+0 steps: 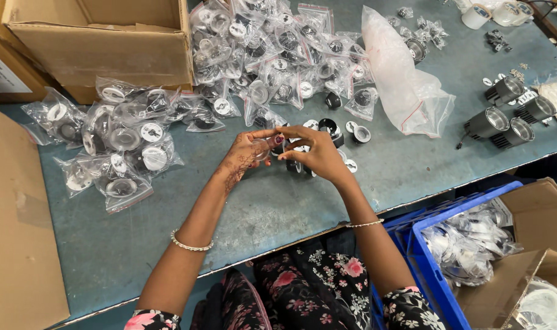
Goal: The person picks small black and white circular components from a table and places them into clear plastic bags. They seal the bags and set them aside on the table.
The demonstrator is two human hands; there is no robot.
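Head view: both hands [287, 153] around a small clear lens [261, 148]; bagged parts [122, 140] nearby

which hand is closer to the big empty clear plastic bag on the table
Right. The right hand lies just left of the clear plastic bag, below its lower end. The left hand is farther left, beyond the right hand.

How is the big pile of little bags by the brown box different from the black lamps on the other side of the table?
The small plastic bags each hold loose round parts, sealed inside clear wrap; the black lamp bodies lie bare. The bags are many and heaped in a pile; the lamp bodies are few, four in a cluster. The bags look clear with white and black pieces; the lamp bodies are dark with ribbed sides and shiny fronts. Both rest on the blue-grey table.
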